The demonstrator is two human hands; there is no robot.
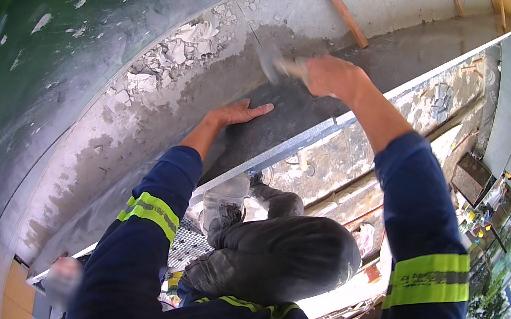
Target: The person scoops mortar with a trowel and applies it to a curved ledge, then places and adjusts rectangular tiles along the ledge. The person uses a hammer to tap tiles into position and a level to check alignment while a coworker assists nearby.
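Note:
My left hand [241,114] lies on a dark grey slab [289,116], its fingers stretched out along the surface. My right hand [330,76] is closed around the light handle of a hammer [271,63]. The hammer's grey head is smeared by motion, just above the slab's far left end; I cannot tell whether it touches. A strip of wet grey mortar [236,83] runs along the wall side of the slab.
Broken plaster lumps [183,46] lie along the ledge beside a green glossy panel [36,55]. A wooden stick [340,9] crosses the far ledge. Past the pale metal edge [313,139] is a drop to lower ground, with people in helmets at the far right. My knee [321,251] is below.

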